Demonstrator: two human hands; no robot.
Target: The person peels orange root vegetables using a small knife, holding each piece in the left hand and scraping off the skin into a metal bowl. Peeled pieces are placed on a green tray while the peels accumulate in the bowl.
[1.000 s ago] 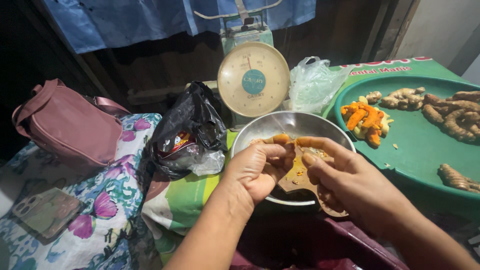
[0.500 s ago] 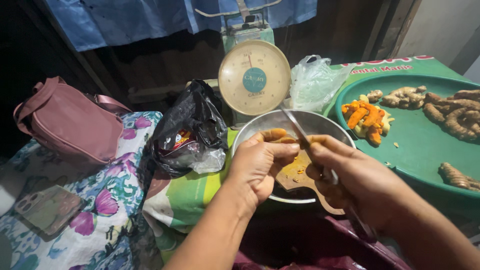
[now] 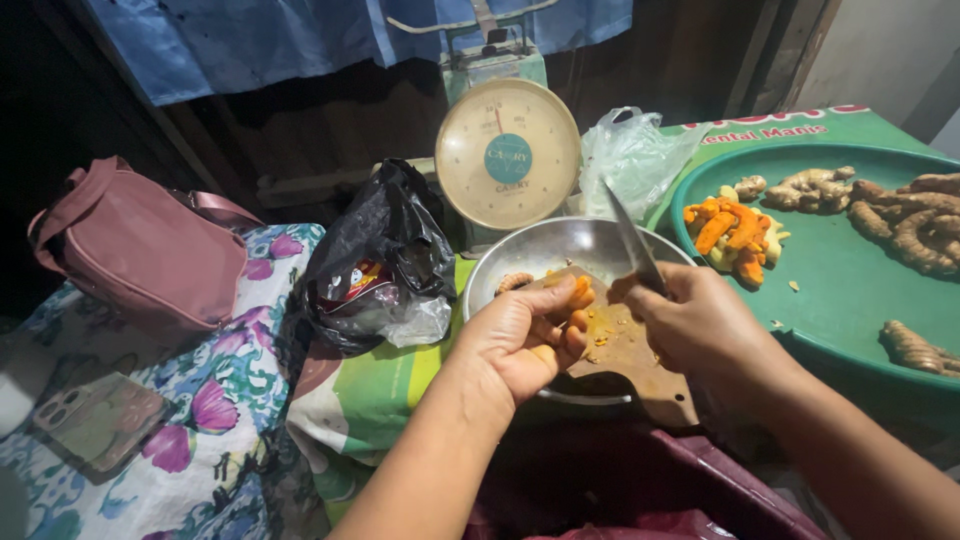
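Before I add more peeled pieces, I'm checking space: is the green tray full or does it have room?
Room left. The green tray holds peeled orange pieces and unpeeled roots along its far side; its near middle is bare green.

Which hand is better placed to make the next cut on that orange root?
Probably the right hand: it already grips the knife, blade up beside the orange root piece, which the left hand pinches over the cutting board.

Bowl [image 3: 560, 250] shiny metal; knife [image 3: 632, 240] blade metal; board [image 3: 640, 360] stained wood; tray [image 3: 850, 290] smooth green plastic.
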